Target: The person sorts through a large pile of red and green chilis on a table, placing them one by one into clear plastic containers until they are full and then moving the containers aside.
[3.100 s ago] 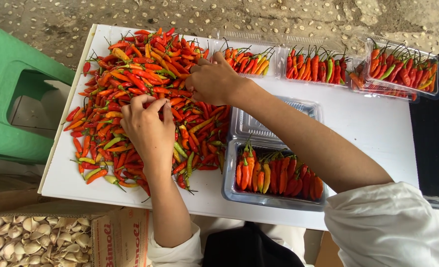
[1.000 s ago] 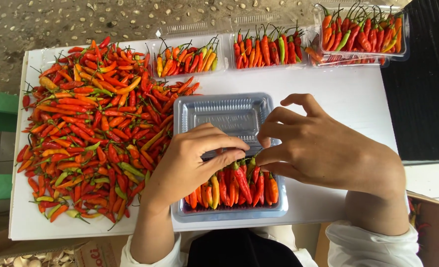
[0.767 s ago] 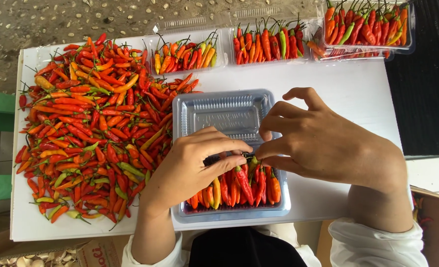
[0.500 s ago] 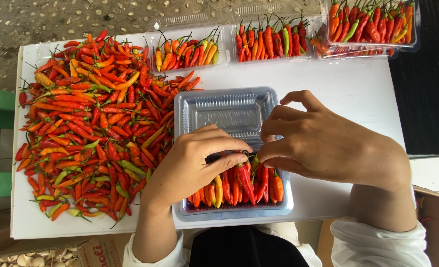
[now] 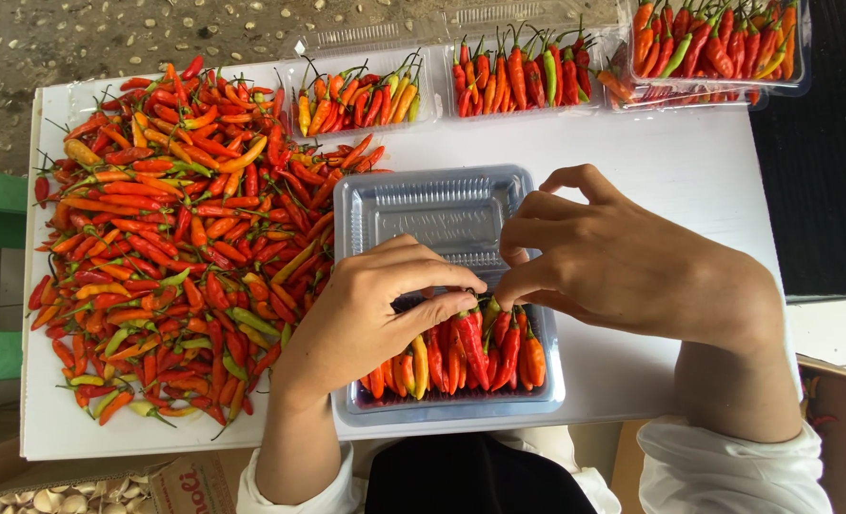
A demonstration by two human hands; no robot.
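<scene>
Nearest, one clear ribbed plastic tray (image 5: 442, 214) sat on the white tabletop (image 5: 670, 162), its near half lined with about a dozen slim glossy chilies (image 5: 461, 357), red, orange and yellow. Both hands met over that row: the left hand (image 5: 366, 319) had its fingers narrowed onto the chili tops, and the right hand (image 5: 623, 257) pinched a stem between thumb and forefinger. Left lay one loose chili heap (image 5: 166, 238). Farthest stood three filled clear trays (image 5: 518, 71).
</scene>
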